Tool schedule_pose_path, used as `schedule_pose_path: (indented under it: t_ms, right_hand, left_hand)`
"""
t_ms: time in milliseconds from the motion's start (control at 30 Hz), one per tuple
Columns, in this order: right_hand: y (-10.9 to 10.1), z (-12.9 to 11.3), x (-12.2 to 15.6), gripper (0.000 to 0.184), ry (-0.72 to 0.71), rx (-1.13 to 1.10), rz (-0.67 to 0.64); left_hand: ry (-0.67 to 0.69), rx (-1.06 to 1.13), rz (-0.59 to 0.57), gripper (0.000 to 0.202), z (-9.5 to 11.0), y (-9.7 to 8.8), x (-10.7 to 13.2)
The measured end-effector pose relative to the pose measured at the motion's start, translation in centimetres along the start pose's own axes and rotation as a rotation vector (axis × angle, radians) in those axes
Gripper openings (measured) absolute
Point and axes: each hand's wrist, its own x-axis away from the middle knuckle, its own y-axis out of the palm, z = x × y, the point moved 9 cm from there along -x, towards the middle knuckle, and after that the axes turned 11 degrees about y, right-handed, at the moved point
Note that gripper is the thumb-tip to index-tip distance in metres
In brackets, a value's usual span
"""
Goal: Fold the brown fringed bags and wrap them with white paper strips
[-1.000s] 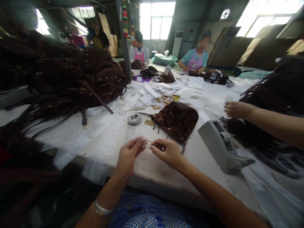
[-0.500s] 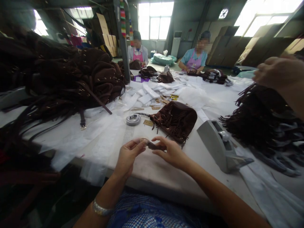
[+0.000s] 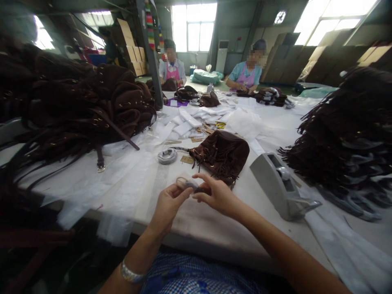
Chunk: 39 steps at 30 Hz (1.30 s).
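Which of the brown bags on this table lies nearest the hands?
The fringed bag just beyond the right hand, with a tan tag beside it; the heaped bags sit off left, others farther away.

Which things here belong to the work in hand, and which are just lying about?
Work in hand:
blurred buckle in the left hand;
dark strap at the right hand;
brown fringed bag just beyond.

Apparently just lying about:
yellow item;
teal bundle;
cardboard boxes.
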Motion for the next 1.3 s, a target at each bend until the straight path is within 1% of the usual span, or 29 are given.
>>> schedule_pose_path:
  t_ms: [67,133,233,300,433,533,600,633,667,700,733,767,800,833,867,900,933,967,1000,1067,1133,1200,1300]
  right_hand:
    - [-0.5,0.0,0.3,0.051,-0.015,0.083,0.029]
    - [-1.0,0.3,0.5,0.049,-0.007,0.095,0.046]
    - [-1.2,0.3,0.6,0.049,-0.033,0.007,0.02]
    - [-1.0,0.1,0.5,0.049,-0.055,-0.044,-0.004]
    - [-1.1,0.2,-0.1,0.045,-0.05,-0.065,0.014]
    - [-1.3,1.1,-0.3,0.032,0.011,-0.105,0.035]
    - [-1.3,1.5,-0.2,0.022,0.038,-0.123,0.035]
    - [-1.3,1.6,-0.2,0.018,0.041,-0.12,0.031]
    - [-1.3,1.6,-0.1,0.016,0.039,-0.11,0.027]
    - [-1.3,1.6,-0.1,0.015,0.035,-0.095,0.023]
    - [-1.3,1.4,0.0,0.014,0.029,-0.076,0.018]
    - [-1.2,1.2,0.0,0.015,0.02,-0.056,0.009]
    - [-1.1,1.0,0.0,0.015,0.005,-0.036,-0.009]
    - [-1.0,0.7,0.0,0.016,-0.012,-0.019,-0.029]
    - [-0.9,0.5,0.1,0.017,-0.028,-0.002,-0.05]
    - [-0.9,0.3,0.1,0.018,-0.046,0.02,-0.069]
    - [-1.0,0.4,0.2,0.02,-0.061,0.05,-0.081]
    - [-1.1,0.6,0.3,0.024,-0.067,0.093,-0.087]
    - [-1.3,1.1,0.4,0.028,-0.062,0.15,-0.088]
    - [-1.7,2.5,0.6,0.028,-0.028,0.285,-0.084]
    - [-2.0,3.7,0.8,0.022,0.009,0.392,-0.074]
    - [-2.3,4.3,0.8,0.023,0.019,0.435,-0.06]
    - [-2.4,4.1,0.7,0.036,0.023,0.422,-0.047]
  left_hand:
    - [0.029,-0.002,0.061,0.023,0.1,-0.6,-0.3]
    - [0.028,0.002,0.086,0.025,-0.1,-0.9,-0.6]
    - [-0.025,0.01,0.047,0.031,-0.8,-0.1,-0.7]
    - [-0.044,0.02,0.024,0.031,-1.2,0.7,-0.6]
    - [-0.037,0.005,-0.08,0.03,-1.4,2.6,-0.3]
    - [-0.048,-0.085,-0.138,0.033,-1.5,2.7,0.0]
    - [-0.049,-0.251,-0.24,0.031,-1.1,2.6,0.3]
    - [-0.03,-0.371,-0.3,0.03,-0.6,2.4,0.4]
    - [0.015,-0.501,-0.334,0.029,0.2,2.1,0.4]
    - [0.095,-0.619,-0.329,0.027,1.5,1.7,0.1]
    - [0.203,-0.71,-0.3,0.022,3.3,1.3,-0.3]
    - [0.32,-0.77,-0.27,0.017,5.1,1.1,-0.7]
    - [0.426,-0.803,-0.274,0.018,6.6,1.2,-1.2]
    - [0.502,-0.82,-0.332,0.024,7.5,1.8,-1.7]
    - [0.534,-0.831,-0.443,0.027,7.7,2.5,-2.1]
    - [0.515,-0.844,-0.579,0.026,7.2,3.2,-2.6]
    - [0.459,-0.862,-0.703,0.022,6.4,3.6,-2.9]
    - [0.39,-0.881,-0.792,0.017,5.4,3.7,-3.3]
    - [0.325,-0.899,-0.843,0.016,4.5,3.4,-3.5]
    - [0.246,-0.923,-0.854,0.021,3.3,2.8,-4.0]
    - [0.224,-0.932,-0.84,0.024,2.6,2.6,-4.0]
    - [0.217,-0.942,-0.856,0.025,2.1,3.0,-3.6]
    - [0.237,-0.974,-0.898,0.028,1.6,4.1,-3.0]
